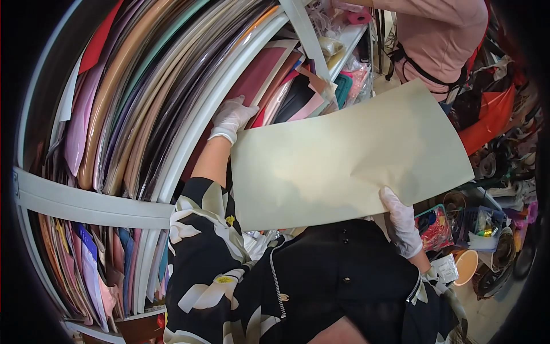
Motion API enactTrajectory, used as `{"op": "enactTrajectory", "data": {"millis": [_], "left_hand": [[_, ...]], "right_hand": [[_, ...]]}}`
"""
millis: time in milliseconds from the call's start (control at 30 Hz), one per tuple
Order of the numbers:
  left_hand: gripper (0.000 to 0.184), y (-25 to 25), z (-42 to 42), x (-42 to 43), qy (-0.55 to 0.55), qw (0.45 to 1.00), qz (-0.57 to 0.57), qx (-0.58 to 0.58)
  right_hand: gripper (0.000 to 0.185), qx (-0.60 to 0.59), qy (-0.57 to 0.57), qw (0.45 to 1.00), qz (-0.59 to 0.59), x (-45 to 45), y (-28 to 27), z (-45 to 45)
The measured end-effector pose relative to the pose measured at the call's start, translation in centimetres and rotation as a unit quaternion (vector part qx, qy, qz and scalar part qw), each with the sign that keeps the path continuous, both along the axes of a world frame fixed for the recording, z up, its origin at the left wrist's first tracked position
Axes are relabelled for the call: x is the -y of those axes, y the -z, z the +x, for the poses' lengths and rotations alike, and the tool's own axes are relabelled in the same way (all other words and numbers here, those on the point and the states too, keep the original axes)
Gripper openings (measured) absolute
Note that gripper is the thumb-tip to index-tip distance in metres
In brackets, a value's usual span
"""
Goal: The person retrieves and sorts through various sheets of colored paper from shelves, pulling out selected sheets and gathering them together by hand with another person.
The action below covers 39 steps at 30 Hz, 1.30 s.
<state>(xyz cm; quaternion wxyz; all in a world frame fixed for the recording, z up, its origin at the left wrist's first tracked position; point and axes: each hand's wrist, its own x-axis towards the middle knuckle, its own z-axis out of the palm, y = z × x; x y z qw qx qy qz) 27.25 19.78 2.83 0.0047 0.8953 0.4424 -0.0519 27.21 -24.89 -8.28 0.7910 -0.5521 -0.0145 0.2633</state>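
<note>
The right hand, in a thin whitish glove, holds a large pale sheet by its lower edge, the thumb lying flat on the upper face and the other fingers partly hidden. The left hand, gloved the same way, rests against a maroon sheet in the rack, its fingers bent; whether they pinch it, I cannot tell. The pale sheet spreads in front of the person's body, tilted, its left edge just beside the left wrist and its far corner reaching up to the right. Both arms wear a black sleeve with a pale flower print. Beyond the left hand, other coloured sheets stand next to the maroon one. Further left, a white metal rack is packed with upright sheets in two levels, a shiny tan sheet among those above. On the right, below the pale sheet, are a blue basket and an orange tub. Past the far corner stands a person in a pink top, near a bright red sheet
</note>
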Motion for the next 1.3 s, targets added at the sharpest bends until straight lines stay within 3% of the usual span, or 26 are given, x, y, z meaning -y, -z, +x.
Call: {"op": "enactTrajectory", "data": {"millis": [33, 233, 633, 867, 1067, 1167, 1267, 1300], "left_hand": [[0.075, 0.1, 0.0, -0.1, 0.002, 1.0, -0.001, -0.004], [0.076, -0.6, 1.4, -0.1, 0.035, 0.994, 0.001, -0.099], [0.07, -0.1, 2.2, -0.3, 0.054, 0.986, 0.023, -0.159], [0.054, 0.2, 1.1, -0.1, 0.059, 0.992, 0.063, -0.092], [0.041, 3.7, -0.4, -5.4, 0.148, 0.986, 0.08, 0.003], [0.038, 2.4, -0.8, -4.6, 0.102, 0.992, 0.055, 0.049], [0.043, 2.9, -1.2, -4.1, 0.163, 0.963, 0.205, 0.056], [0.045, 3.0, -1.3, -3.6, 0.153, 0.973, 0.17, 0.017]], "right_hand": [[0.03, 0.031, 0.003, 1.0, 0.0, 0.3, 0.4, -0.1], [0.037, -0.07, 0.011, 0.991, 0.111, 1.2, -0.6, -0.3], [0.04, -0.078, 0.01, 0.991, 0.11, 2.5, -0.5, -0.4], [0.039, -0.064, 0.01, 0.993, 0.101, 2.2, -0.4, -0.3], [0.04, -0.066, 0.003, 0.992, 0.103, 2.1, -0.3, -0.1], [0.039, -0.062, -0.002, 0.992, 0.115, 1.9, -0.5, 0.0], [0.04, -0.08, -0.003, 0.99, 0.118, 1.8, -0.8, 0.0], [0.041, -0.093, -0.002, 0.989, 0.113, 1.9, -0.7, 0.0]]}}
